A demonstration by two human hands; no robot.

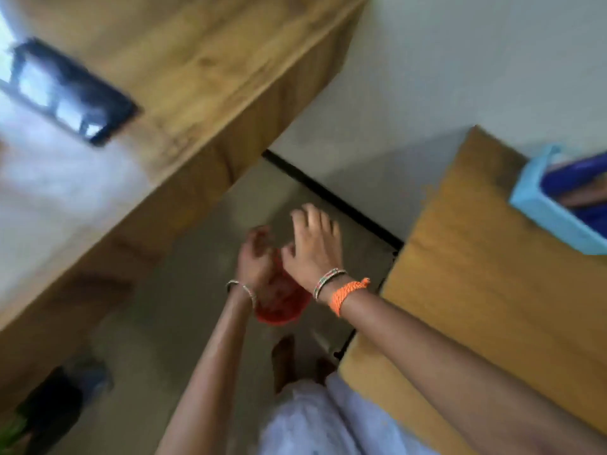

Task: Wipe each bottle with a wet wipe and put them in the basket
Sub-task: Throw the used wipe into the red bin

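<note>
The frame is blurred by motion. Both hands hang over the floor above a red round container (282,310) that stands on the floor. My left hand (255,257) has its fingers curled, and the blur hides whether it holds anything. Just right of it, my right hand (317,244) has its fingers spread and holds nothing. A light blue basket (545,211) sits on the wooden table (476,274) at the right, with dark blue items (571,178) inside. No wet wipe can be made out.
A wooden cabinet or bed frame (203,103) runs along the left. My bare feet (285,359) stand on the grey floor below the red container. A dark object (52,408) lies at the bottom left. A white wall (460,77) rises behind.
</note>
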